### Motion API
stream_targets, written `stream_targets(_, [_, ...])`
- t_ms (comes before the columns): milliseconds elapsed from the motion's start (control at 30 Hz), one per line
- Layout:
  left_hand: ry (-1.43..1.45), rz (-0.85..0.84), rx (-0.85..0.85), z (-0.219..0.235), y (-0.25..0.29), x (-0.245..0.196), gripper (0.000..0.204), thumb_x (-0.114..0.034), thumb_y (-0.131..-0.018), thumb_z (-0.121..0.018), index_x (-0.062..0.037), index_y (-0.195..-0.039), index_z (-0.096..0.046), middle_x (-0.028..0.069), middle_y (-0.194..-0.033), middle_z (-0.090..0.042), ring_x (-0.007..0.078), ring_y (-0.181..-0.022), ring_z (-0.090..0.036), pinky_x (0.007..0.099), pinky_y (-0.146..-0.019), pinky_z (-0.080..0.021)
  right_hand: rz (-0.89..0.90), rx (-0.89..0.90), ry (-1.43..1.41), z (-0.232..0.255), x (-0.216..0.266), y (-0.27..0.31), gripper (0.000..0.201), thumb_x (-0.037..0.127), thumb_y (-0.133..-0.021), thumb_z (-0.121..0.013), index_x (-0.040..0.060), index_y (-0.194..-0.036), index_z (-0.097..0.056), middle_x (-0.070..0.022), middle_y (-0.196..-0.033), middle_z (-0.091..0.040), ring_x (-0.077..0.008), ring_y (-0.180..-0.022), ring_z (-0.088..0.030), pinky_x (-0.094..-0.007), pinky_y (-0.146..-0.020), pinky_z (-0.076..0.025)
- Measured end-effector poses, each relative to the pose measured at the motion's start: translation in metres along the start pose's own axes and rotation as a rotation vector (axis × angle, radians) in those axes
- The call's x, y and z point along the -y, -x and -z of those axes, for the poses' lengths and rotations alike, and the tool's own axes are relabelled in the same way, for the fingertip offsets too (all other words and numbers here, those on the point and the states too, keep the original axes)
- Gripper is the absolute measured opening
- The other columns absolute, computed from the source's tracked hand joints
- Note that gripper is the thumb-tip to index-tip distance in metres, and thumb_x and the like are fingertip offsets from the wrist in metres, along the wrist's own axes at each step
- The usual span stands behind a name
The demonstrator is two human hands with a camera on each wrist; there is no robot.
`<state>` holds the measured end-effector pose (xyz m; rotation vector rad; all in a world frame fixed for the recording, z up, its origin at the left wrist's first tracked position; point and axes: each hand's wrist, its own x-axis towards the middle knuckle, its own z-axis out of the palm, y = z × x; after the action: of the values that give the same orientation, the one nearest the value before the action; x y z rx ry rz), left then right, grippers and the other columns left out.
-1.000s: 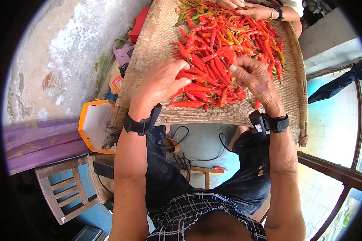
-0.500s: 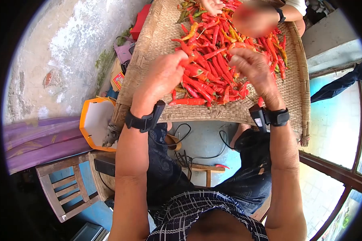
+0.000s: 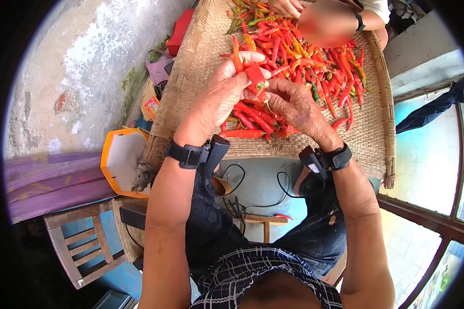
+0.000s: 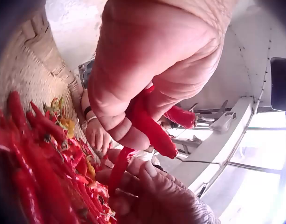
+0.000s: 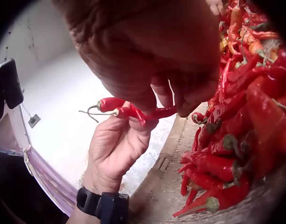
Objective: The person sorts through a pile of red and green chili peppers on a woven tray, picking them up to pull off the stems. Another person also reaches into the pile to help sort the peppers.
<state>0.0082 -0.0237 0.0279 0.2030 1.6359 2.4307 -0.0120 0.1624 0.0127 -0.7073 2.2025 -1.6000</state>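
Note:
My left hand [image 3: 220, 92] pinches red peppers [image 3: 254, 77] between thumb and fingers above the near left of the pepper pile [image 3: 281, 92]. In the left wrist view two peppers [image 4: 152, 130] stick out from its fingers. My right hand [image 3: 300, 108] meets it from the right, fingertips on a red pepper [image 5: 162, 112] that shows in the right wrist view. Green stems of the held peppers point away from the fingers there. The woven tray [image 3: 191, 67] lies under the pile.
Another person's hand [image 3: 287, 7] reaches into the far side of the pile. An orange-edged box [image 3: 123, 159] stands left of the tray, above a wooden chair [image 3: 87, 242]. Cables and a wooden stool [image 3: 265, 220] are below, with a window at the right.
Both hands have come together over the pile; the right moved left to the left hand. The left hand now holds peppers up. The other person's hand has shifted.

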Motion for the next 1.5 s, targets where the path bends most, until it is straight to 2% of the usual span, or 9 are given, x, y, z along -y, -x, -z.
stream_targets(433, [-0.080, 0.014, -0.295, 0.008, -0.012, 0.002, 0.024, -0.018, -0.094, -0.048, -0.0097, -0.116, -0.052, 0.0064, -0.100, -0.063, 0.0154, -0.085, -0.064, 0.0229, -0.061, -0.049, -0.089, 0.466, 0.323, 0.045, 0.013, 0.020, 0.017, 0.017, -0.086, -0.062, 0.0001, -0.087, -0.062, -0.0040, -0.069, -0.059, -0.0118, -0.068, -0.057, -0.0279, -0.061, -0.046])
stream_targets(567, [-0.025, -0.029, -0.316, 0.009, -0.007, 0.007, 0.024, -0.022, -0.094, -0.050, -0.0076, -0.113, -0.053, 0.0065, -0.093, -0.063, 0.0147, -0.080, -0.063, 0.0217, -0.059, -0.049, -0.139, 0.245, 0.305, 0.066, 0.007, 0.016, 0.024, 0.018, -0.085, -0.061, -0.0021, -0.098, -0.062, -0.0112, -0.073, -0.062, -0.0155, -0.067, -0.058, -0.0312, -0.059, -0.046])
stream_targets(633, [-0.040, -0.028, -0.313, 0.002, -0.005, 0.009, 0.026, -0.027, -0.094, -0.051, -0.0075, -0.111, -0.054, 0.0047, -0.087, -0.062, 0.0143, -0.079, -0.063, 0.0219, -0.060, -0.049, 0.005, -0.381, 0.026, 0.063, 0.004, 0.014, 0.045, 0.025, -0.087, -0.062, -0.0028, -0.121, -0.052, -0.0128, -0.084, -0.065, -0.0167, -0.070, -0.059, -0.0308, -0.062, -0.048])
stream_targets(700, [-0.108, 0.089, -0.207, -0.003, -0.006, 0.012, 0.026, -0.028, -0.094, -0.051, -0.0071, -0.110, -0.053, 0.0028, -0.082, -0.059, 0.0136, -0.078, -0.063, 0.0223, -0.060, -0.050, 0.120, -0.477, 0.223, 0.062, -0.009, 0.008, 0.059, 0.028, -0.088, -0.062, -0.0033, -0.133, -0.039, -0.0144, -0.092, -0.065, -0.0188, -0.075, -0.061, -0.0314, -0.065, -0.050])
stream_targets(800, [-0.251, 0.190, -0.076, -0.018, -0.001, 0.013, 0.024, -0.024, -0.094, -0.051, -0.0038, -0.105, -0.056, 0.0031, -0.078, -0.059, 0.0117, -0.068, -0.062, 0.0225, -0.056, -0.050, -0.137, -0.111, 0.031, 0.044, 0.010, 0.014, 0.046, 0.021, -0.089, -0.061, -0.0016, -0.126, -0.049, -0.0153, -0.101, -0.062, -0.0198, -0.089, -0.061, -0.0315, -0.072, -0.050])
stream_targets(1033, [-0.531, 0.204, 0.074, -0.021, 0.002, 0.007, 0.020, -0.012, -0.090, -0.050, 0.0026, -0.099, -0.058, 0.0027, -0.068, -0.057, 0.0093, -0.058, -0.057, 0.0236, -0.051, -0.047, 0.226, -0.058, 0.075, 0.015, -0.001, 0.013, 0.029, 0.011, -0.086, -0.064, 0.0043, -0.114, -0.060, -0.0082, -0.090, -0.058, -0.0133, -0.081, -0.058, -0.0271, -0.071, -0.048])
stream_targets(1300, [-0.670, 0.243, 0.160, -0.018, 0.003, 0.007, 0.026, -0.024, -0.090, -0.055, 0.0013, -0.096, -0.059, 0.0018, -0.072, -0.057, 0.0107, -0.065, -0.059, 0.0260, -0.054, -0.049, 0.036, -0.103, -0.088, 0.018, 0.004, 0.017, 0.011, 0.011, -0.090, -0.059, 0.0014, -0.084, -0.058, 0.0018, -0.067, -0.055, -0.0068, -0.064, -0.054, -0.0228, -0.057, -0.046])
stream_targets(1433, [-0.896, 0.202, -0.153, 0.007, -0.003, 0.000, 0.035, -0.038, -0.092, -0.052, -0.0055, -0.100, -0.062, 0.0001, -0.071, -0.055, 0.0080, -0.061, -0.051, 0.0236, -0.051, -0.043, -0.254, -0.017, -0.109, 0.035, 0.009, 0.016, 0.018, 0.020, -0.089, -0.058, 0.0038, -0.082, -0.057, 0.0025, -0.063, -0.054, -0.0061, -0.054, -0.049, -0.0213, -0.048, -0.042])
stream_targets(1500, [-0.900, 0.156, -0.221, 0.014, -0.002, -0.012, 0.039, -0.042, -0.091, -0.051, -0.0053, -0.099, -0.062, -0.0010, -0.069, -0.053, 0.0066, -0.058, -0.049, 0.0219, -0.049, -0.041, -0.358, 0.287, 0.020, 0.049, -0.003, 0.011, 0.018, 0.021, -0.089, -0.058, 0.0044, -0.083, -0.057, 0.0020, -0.063, -0.054, -0.0062, -0.054, -0.050, -0.0215, -0.046, -0.041])
